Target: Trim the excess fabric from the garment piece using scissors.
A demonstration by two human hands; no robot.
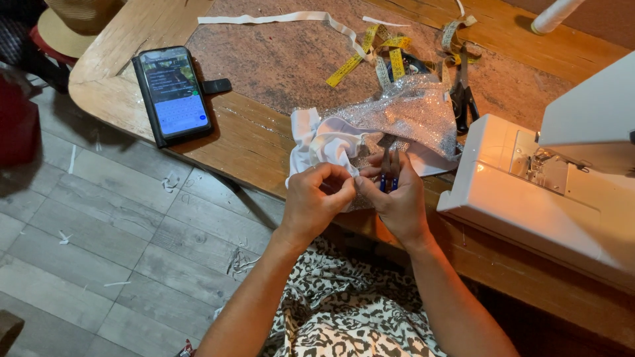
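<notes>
Far left on the wooden counter [119, 79] lies my phone [173, 92] in its dark case, screen lit, face up, well apart from the work. Moving in, my left hand [316, 198] is down at the counter's near edge, its grip pinched shut on a fold of the white fabric [324, 142], thumb and fingertips pressed together right at the seam. The white fabric bunches up just above my knuckles and runs into the silver sequin cloth [410, 109], which lies heaped on the counter behind it. Beside it, my right hand [397, 195] meets the left, nearly touching. Its grip is closed around a small pair of thread snips [389, 168] with blue handles, blades pointing away from me into the edge of the sequin cloth. Beyond the heap, a yellow tape measure [370, 53] lies in loops, and black scissors [463, 92] rest just to its right. Far right stands the white sewing machine [549, 192], its lamp glowing on the bed, close beside the cloth.
</notes>
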